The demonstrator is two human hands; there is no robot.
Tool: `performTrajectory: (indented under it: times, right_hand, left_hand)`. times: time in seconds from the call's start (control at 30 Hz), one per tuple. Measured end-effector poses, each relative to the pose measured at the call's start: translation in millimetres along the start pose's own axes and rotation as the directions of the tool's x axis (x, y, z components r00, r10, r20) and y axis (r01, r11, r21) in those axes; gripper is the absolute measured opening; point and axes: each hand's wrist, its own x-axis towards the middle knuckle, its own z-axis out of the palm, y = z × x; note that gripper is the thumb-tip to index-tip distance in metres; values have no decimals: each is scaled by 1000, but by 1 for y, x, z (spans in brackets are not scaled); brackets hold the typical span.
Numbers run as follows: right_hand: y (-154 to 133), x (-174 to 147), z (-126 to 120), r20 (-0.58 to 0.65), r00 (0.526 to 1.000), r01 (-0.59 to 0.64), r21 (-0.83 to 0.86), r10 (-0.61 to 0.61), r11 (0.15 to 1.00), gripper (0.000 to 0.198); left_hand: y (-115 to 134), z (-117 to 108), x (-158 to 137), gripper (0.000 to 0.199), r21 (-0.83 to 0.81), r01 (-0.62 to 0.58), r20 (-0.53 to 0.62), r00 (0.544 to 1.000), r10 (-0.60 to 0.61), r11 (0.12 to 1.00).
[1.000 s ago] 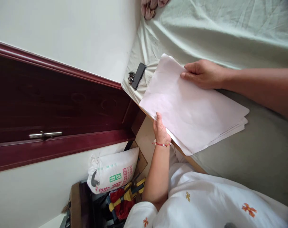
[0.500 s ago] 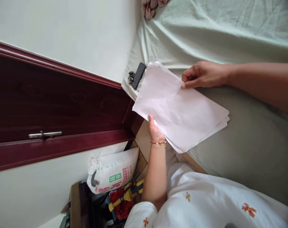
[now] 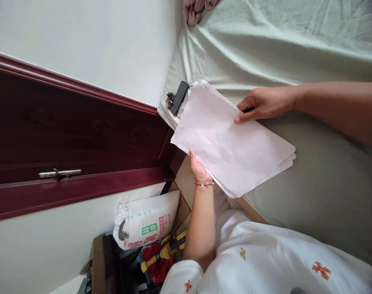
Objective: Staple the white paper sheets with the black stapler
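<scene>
A stack of blank white paper sheets (image 3: 225, 143) is held in the air, its corners slightly fanned at the right and upper left. My left hand (image 3: 200, 168) supports the lower left edge, thumb showing at the side and the other fingers hidden under the sheets. At the upper right edge, my right hand (image 3: 259, 105) grips the stack with its thumb on the top sheet and its fingers curled at the edge. How many sheets lie between those fingers cannot be seen. A red beaded bracelet (image 3: 204, 184) circles my left wrist.
Beneath the paper is a bed with a pale green sheet (image 3: 235, 53). A black phone-like object (image 3: 179, 98) and keys (image 3: 170, 99) lie near its corner. At left are a dark red door (image 3: 66, 139), a printed white sack (image 3: 149, 220) and a yellow-and-blue toy (image 3: 161, 255).
My right hand has moved slightly down, and its thumb now lies flatter on the top sheet. My left hand has shifted slightly left at the stack's edge.
</scene>
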Motion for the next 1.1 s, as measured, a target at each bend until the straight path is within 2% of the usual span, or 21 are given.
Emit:
performTrajectory:
  times: [0.1,0.2,0.3,0.37,0.43,0.5,0.63,0.7,0.73,0.87,0.97,1.03,1.1]
  right_hand:
    - [1,-3,2,2,1000,-13,175,13,985,43]
    - [1,-9,3,-4,999,-36,393,40,919,52]
    - [2,-12,6,-42,997,-33,553,67,833,63]
    - [3,-11,7,-28,999,6,639,15,769,67]
    - [2,-10,7,54,995,28,676,-88,737,71]
    - [1,-10,7,135,979,27,651,-151,759,68]
    - [-1,-7,8,159,985,-19,468,-63,883,49]
    - [2,-4,10,105,994,-26,440,-23,898,39]
    - [3,-3,12,51,998,-4,485,-23,874,36]
    - [6,1,11,-216,976,187,729,-38,659,33]
    - [2,-1,8,-325,946,270,760,-14,591,37]
    - [-4,-3,6,-341,940,283,774,-3,567,41]
    - [-9,-7,5,-321,947,269,789,-3,552,46]
  left_hand:
    - [0,0,-2,46,34,29,-16,999,-28,999]
    - [2,0,-1,43,70,6,-32,999,-4,998]
    - [10,-3,4,45,25,16,-22,1000,-16,1000]
    - [16,-6,9,48,-25,32,-38,999,-32,999]
    - [22,-8,13,50,-70,17,-52,998,-21,997]
    - [24,-7,14,52,-92,-12,-53,999,7,996]
    - [18,1,11,53,-73,-19,0,1000,19,997]
    - [14,2,11,46,-67,-28,18,999,29,997]
    - [13,0,12,40,-62,-38,22,999,39,997]
    - [18,-20,21,27,-6,-111,45,993,111,994]
    - [29,-41,27,40,38,-252,91,964,248,967]
    - [34,-54,27,53,91,-349,114,934,338,933]
    - [36,-62,27,62,158,-397,134,916,379,904]
